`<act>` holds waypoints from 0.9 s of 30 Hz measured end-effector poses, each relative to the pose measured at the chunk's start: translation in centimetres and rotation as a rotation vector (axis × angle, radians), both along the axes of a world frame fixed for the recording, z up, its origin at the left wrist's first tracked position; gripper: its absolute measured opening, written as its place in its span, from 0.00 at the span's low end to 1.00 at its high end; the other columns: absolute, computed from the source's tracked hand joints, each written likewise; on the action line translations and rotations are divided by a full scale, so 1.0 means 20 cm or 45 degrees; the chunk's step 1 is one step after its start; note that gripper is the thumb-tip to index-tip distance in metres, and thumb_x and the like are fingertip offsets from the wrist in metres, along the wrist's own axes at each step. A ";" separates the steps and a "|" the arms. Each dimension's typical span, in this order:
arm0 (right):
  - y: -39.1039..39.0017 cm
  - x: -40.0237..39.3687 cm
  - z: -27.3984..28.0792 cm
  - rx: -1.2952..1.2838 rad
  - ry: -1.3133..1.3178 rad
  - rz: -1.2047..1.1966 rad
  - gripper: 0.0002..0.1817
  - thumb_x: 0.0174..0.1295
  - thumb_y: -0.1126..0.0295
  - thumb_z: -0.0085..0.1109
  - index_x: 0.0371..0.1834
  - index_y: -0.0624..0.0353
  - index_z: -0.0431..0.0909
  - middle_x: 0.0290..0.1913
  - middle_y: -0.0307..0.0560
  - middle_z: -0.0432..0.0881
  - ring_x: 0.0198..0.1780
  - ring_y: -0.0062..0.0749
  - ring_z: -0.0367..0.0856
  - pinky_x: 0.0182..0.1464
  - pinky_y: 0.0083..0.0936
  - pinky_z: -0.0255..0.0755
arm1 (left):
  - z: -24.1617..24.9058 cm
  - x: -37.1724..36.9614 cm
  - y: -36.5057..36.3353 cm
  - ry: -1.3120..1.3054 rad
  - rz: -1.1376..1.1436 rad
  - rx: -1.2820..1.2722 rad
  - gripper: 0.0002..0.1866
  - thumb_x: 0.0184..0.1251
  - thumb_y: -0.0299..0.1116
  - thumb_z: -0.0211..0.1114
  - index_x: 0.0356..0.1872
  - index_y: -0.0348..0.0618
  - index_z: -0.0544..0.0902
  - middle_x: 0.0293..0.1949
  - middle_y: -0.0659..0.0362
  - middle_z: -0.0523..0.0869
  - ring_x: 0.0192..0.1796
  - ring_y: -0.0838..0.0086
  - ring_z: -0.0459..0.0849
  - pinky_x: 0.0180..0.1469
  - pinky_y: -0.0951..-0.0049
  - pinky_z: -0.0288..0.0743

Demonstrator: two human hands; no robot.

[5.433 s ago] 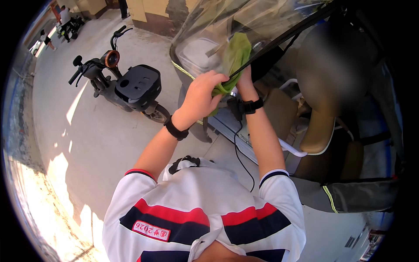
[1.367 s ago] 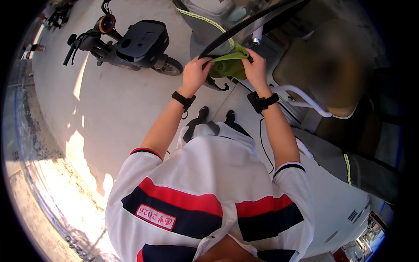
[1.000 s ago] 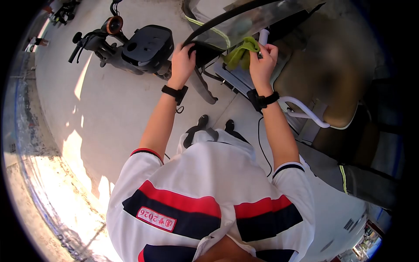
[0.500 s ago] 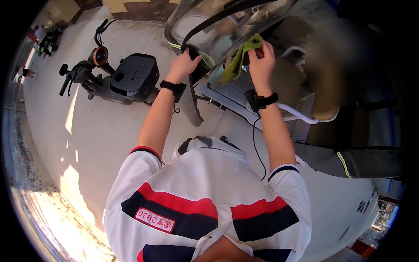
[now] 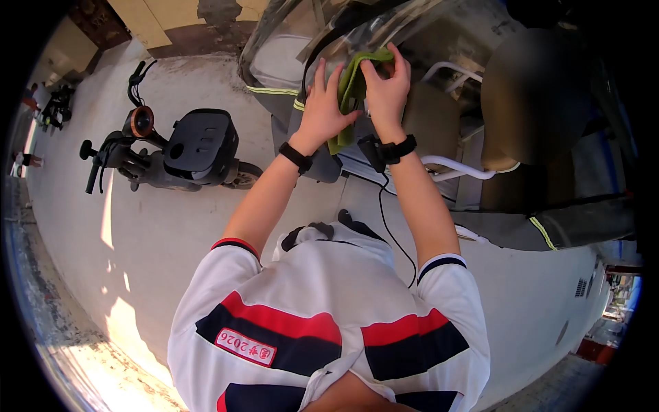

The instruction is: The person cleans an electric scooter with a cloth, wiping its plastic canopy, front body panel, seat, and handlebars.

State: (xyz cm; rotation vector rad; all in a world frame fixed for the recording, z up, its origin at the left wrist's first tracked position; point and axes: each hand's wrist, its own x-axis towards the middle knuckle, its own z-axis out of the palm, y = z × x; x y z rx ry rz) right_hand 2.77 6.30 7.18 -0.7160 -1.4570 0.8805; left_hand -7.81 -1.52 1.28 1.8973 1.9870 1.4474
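A green cloth [image 5: 352, 84] hangs folded between my two hands at the upper middle of the view. My right hand [image 5: 386, 89] has its thumb and fingers closed on the cloth's upper part. Just left of the cloth, my left hand [image 5: 322, 106] has its fingers spread, near the clear plastic cover [image 5: 288, 55] with its dark edging. It holds nothing that I can see. Behind the hands is a covered vehicle with white curved rails [image 5: 458, 165] and brown seats [image 5: 431, 117].
A dark electric scooter [image 5: 165, 154] with a black box [image 5: 200, 146] stands on the concrete floor to the left. A grey cover flap [image 5: 501, 229] with a reflective stripe lies at the right. A thin black cable hangs from my right wrist.
My left hand has let go of the dark edging and moved right, beside the cloth, its fingers now spread. My right hand has moved slightly left and up with the cloth.
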 end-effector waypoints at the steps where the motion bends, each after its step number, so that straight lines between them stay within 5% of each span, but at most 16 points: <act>1: 0.01 0.00 0.00 0.000 0.047 0.032 0.31 0.55 0.76 0.71 0.63 0.68 0.72 0.59 0.49 0.69 0.55 0.34 0.76 0.55 0.29 0.81 | -0.02 -0.02 0.01 -0.012 0.025 0.021 0.48 0.48 0.35 0.76 0.73 0.43 0.61 0.74 0.37 0.56 0.73 0.39 0.60 0.71 0.53 0.64; 3: 0.05 0.00 0.00 0.022 0.100 0.075 0.32 0.55 0.77 0.70 0.64 0.68 0.71 0.60 0.49 0.68 0.57 0.34 0.76 0.56 0.30 0.80 | -0.01 -0.04 0.02 -0.064 0.092 0.112 0.32 0.49 0.20 0.67 0.61 0.40 0.73 0.69 0.39 0.63 0.69 0.40 0.66 0.67 0.53 0.69; 7: 0.13 0.05 0.03 0.077 0.162 0.141 0.34 0.56 0.78 0.70 0.67 0.69 0.67 0.61 0.49 0.67 0.60 0.35 0.75 0.58 0.32 0.80 | 0.00 -0.11 0.02 0.009 0.186 0.247 0.19 0.51 0.19 0.65 0.48 0.38 0.81 0.63 0.40 0.72 0.63 0.42 0.73 0.63 0.52 0.71; 17: 0.32 0.06 0.12 0.030 0.365 0.379 0.36 0.61 0.78 0.68 0.71 0.69 0.62 0.63 0.48 0.68 0.62 0.32 0.74 0.61 0.29 0.77 | 0.20 -0.11 0.13 0.074 0.415 0.435 0.18 0.60 0.14 0.54 0.49 0.39 0.80 0.55 0.43 0.81 0.54 0.45 0.81 0.55 0.58 0.75; 23: 0.36 -0.01 -0.04 -0.006 0.530 0.700 0.28 0.69 0.69 0.63 0.67 0.66 0.63 0.61 0.49 0.75 0.57 0.30 0.77 0.63 0.25 0.68 | 0.22 -0.15 0.21 0.030 0.709 0.323 0.11 0.60 0.22 0.62 0.44 0.40 0.77 0.44 0.43 0.83 0.46 0.45 0.81 0.43 0.51 0.74; 27: 0.38 0.01 -0.14 -0.045 0.269 0.838 0.21 0.70 0.66 0.63 0.59 0.66 0.70 0.53 0.44 0.82 0.53 0.25 0.79 0.57 0.23 0.71 | 0.19 -0.16 0.25 -0.032 0.819 0.156 0.10 0.60 0.27 0.66 0.41 0.39 0.77 0.34 0.44 0.84 0.38 0.44 0.83 0.40 0.50 0.75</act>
